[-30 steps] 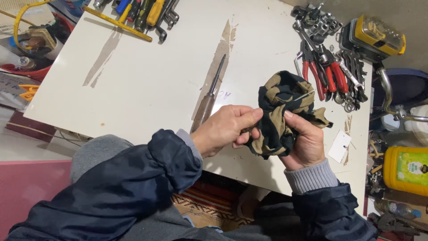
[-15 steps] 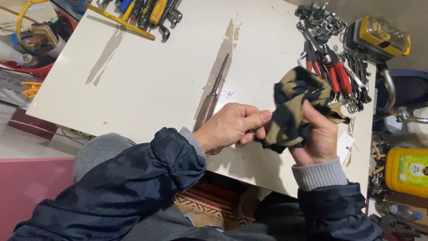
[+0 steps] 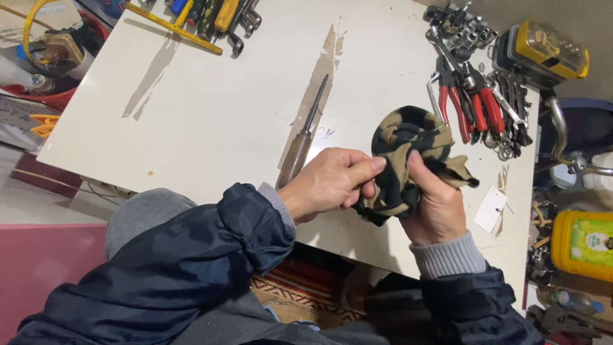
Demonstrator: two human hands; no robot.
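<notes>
Both hands work a camouflage cloth (image 3: 402, 160), tan and dark green, bunched into a ball above the near edge of the white table (image 3: 211, 121). Right hand (image 3: 437, 204) cups it from below and behind, thumb up along the front, fingers wrapped shut around the wad; the grip looks meant to keep the bundle steady. Left hand (image 3: 329, 182) is closed in a pinch on the cloth's left edge, thumb and forefinger pressed together at the fabric, probably so it can tug or fold that side in against the other hand's hold. Just left of the left hand a file with a brown wooden handle (image 3: 301, 144) lies flat on the table, untouched. Red-handled pliers (image 3: 472, 102) and loose wrenches and sockets (image 3: 460, 29) are piled at the far right corner, well apart from the hands; a yellow case (image 3: 546, 51) sits past them, a yellow-green bottle (image 3: 581, 243) off the table at right. Against half a second ago: cloth sits a bit lower and closer in, more tightly balled, and the left fingers have closed onto it instead of reaching with a small gap.
</notes>
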